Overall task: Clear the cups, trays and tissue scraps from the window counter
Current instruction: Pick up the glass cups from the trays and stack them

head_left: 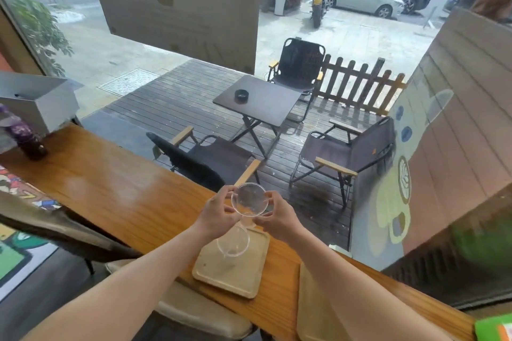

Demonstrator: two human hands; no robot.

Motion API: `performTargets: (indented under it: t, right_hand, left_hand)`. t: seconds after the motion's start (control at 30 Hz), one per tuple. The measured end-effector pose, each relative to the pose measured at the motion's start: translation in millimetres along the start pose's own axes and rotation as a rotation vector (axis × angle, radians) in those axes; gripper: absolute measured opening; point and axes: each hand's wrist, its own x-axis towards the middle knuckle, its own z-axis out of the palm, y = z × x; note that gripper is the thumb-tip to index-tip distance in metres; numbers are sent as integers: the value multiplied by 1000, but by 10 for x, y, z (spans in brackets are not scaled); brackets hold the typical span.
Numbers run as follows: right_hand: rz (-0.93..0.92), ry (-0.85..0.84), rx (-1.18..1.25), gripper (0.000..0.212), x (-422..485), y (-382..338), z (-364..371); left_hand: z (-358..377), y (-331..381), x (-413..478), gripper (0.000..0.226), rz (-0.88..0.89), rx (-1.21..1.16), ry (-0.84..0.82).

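Your left hand [219, 214] and right hand [279, 219] both pinch one clear cup [250, 199], fingers [227, 191] closed on its rim, above the near tray [235, 271] on the tabletop [124, 191].

Two clear cups, one held [250, 200] and one on a tray [233, 241], two trays [249, 279] [310, 313], two hands [219, 216] [279, 219], and three chairs [299, 63] [199, 158] [352, 147] outside.

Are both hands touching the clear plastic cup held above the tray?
Touching. The head view shows left hand and right hand fingers gripping the clear plastic cup's rim on opposite sides.
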Motion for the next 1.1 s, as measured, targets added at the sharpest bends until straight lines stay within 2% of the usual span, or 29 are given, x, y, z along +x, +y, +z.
performTargets:
  t: [0.37, 0.63, 0.93, 1.1]
  right_hand:
    - [22, -73, -33, 66, 78, -107, 377]
    - [72, -111, -36, 67, 33, 36, 472]
    - [141, -182, -51, 80, -26, 183, 564]
    - [157, -185, -57, 69, -40, 247, 639]
  left_hand:
    - [-215, -317, -134, 58, -69, 5, 30]
    - [-91, -473, -207, 60, -138, 18, -19]
    - [29, -599, -302, 61, -197, 45, -106]
    - [17, -656, -328, 63, -211, 68, -144]
